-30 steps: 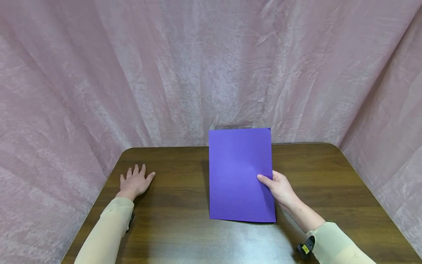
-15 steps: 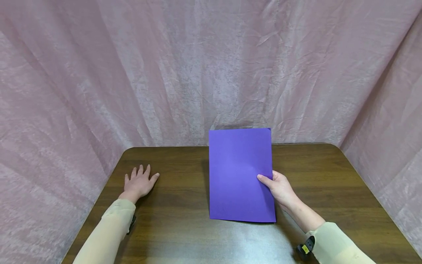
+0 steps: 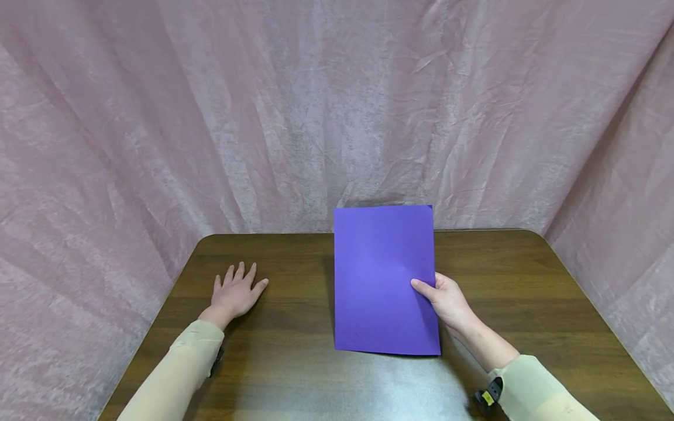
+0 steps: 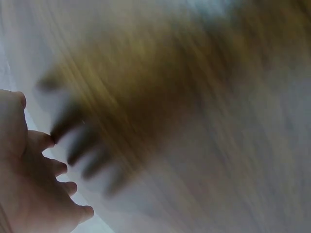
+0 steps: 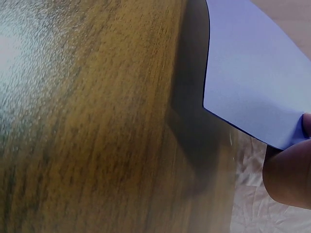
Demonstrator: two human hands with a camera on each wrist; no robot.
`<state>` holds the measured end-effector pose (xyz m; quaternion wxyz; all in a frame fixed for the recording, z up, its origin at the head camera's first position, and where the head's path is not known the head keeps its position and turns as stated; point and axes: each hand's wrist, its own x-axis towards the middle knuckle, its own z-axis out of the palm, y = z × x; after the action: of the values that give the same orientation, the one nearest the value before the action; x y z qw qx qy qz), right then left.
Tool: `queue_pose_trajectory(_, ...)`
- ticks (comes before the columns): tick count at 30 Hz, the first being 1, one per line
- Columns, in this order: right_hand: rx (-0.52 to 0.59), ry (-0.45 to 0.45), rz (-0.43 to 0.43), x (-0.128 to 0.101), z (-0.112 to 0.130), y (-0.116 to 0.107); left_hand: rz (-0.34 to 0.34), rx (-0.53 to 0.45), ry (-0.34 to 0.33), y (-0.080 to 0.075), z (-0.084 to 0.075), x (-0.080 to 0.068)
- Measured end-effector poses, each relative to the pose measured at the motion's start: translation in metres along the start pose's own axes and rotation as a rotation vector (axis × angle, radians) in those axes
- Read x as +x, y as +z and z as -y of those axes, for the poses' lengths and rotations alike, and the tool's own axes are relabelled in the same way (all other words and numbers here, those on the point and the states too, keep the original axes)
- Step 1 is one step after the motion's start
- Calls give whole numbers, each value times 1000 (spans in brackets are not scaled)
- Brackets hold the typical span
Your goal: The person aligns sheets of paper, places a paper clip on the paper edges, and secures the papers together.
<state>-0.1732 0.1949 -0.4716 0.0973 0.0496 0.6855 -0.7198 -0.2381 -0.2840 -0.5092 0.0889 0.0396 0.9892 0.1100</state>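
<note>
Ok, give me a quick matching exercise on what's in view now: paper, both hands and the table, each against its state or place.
Things:
1. purple paper sheet
2. left hand
3. right hand
4. wooden table

States:
A. fingers spread, holding nothing
B. pinches the sheet's right edge
C. held up off the tabletop
D. dark brown, backed by pink curtain

Pairs: 1-C, 2-A, 3-B, 4-D

The table (image 3: 295, 362) is the landmark. A sheet of paper (image 3: 381, 275) is held above it, right of its middle, the sheet's top edge rising past the table's far edge in front of the curtain (image 3: 316, 117). The right hand (image 3: 447, 301) is at the sheet's right edge, over the table's right half. The left hand (image 3: 237, 292) lies on the table's left part, well apart from the sheet. The curtain hangs behind and to both sides of the table
</note>
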Motion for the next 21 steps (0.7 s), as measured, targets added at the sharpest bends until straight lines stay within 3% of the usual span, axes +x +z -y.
queue_pose_trajectory(21,8,-3,10,0,-1,0,5,47,172,14,-50,-10)
